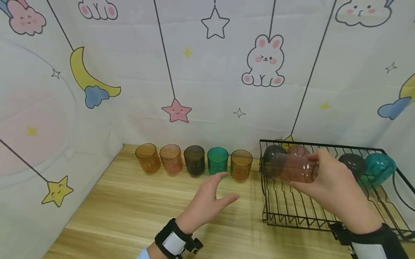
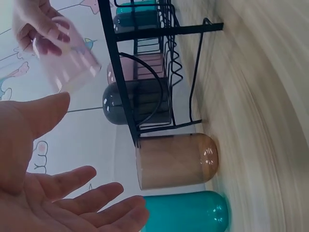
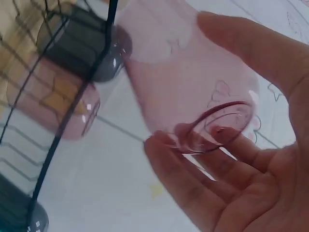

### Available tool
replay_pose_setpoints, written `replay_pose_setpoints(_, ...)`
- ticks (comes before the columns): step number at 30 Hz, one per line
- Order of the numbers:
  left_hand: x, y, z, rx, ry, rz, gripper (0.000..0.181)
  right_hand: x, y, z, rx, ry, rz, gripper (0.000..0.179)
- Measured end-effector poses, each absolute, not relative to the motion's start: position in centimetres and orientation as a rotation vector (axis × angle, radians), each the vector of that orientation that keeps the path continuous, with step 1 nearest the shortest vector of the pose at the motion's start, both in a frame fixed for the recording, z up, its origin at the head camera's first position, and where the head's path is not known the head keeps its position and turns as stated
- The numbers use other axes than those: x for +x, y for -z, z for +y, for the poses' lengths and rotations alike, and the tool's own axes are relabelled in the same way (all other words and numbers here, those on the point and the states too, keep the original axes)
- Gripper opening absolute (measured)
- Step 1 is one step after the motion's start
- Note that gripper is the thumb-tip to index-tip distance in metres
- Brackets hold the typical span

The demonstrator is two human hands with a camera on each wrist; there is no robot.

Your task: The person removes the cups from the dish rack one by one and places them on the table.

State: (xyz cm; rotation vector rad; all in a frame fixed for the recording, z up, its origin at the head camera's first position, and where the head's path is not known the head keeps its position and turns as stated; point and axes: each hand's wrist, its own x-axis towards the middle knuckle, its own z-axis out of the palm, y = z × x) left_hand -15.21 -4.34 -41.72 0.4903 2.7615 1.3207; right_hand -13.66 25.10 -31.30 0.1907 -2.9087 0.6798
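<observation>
My right hand (image 1: 334, 186) grips a clear pink cup (image 1: 296, 167) near its base, between thumb and fingers. The cup lies tipped sideways over the black wire rack (image 1: 288, 223), its mouth toward the left. In the right wrist view, the pink cup (image 3: 188, 72) shows its round base close to the palm. My left hand (image 1: 205, 202), fingers spread and holding nothing, hovers over the table in front of a teal cup (image 1: 217, 161) and an amber cup (image 1: 241, 165). Both also appear beyond the fingertips in the left wrist view.
Upside down in the rack stand a dark grey cup (image 1: 273, 161), a pink cup (image 1: 298, 150), another grey cup (image 1: 352, 164) and a teal cup (image 1: 380, 167). Left along the wall, an amber cup (image 1: 148, 158), a pinkish cup (image 1: 171, 159) and a dark cup (image 1: 194, 161) stand upright.
</observation>
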Motion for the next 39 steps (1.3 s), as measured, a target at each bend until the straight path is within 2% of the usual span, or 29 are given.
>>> replay_pose_setpoints(8, -14.9, 40.8, -3.3, 0.512, -1.377, 2.674, 0.065, -13.3, 33.3, 21.8, 0.304, -0.896, -2.626, 0.073)
replay_pose_setpoints(20, -14.6, 40.2, -2.4, 0.66, -1.435, 2.63, 0.045, -13.2, 35.3, 18.5, 0.354, -1.047, -2.489, 0.079)
replay_pose_setpoints(26, -14.8, 40.0, -2.3, 0.645, -1.549, 2.593, 0.053, -13.3, 35.8, 18.3, 0.329, -1.038, -2.507, 0.092)
replay_pose_setpoints(32, -15.0, 39.6, -2.2, 0.703, -1.635, 2.577, 0.064, -13.5, 36.4, 18.2, 0.361, -1.047, -2.539, 0.087)
replay_pose_setpoints(39, -14.7, 39.0, -2.1, 0.75, -1.654, 2.587, 0.068, -13.7, 37.1, 18.2, 0.371, -1.054, -2.585, 0.085)
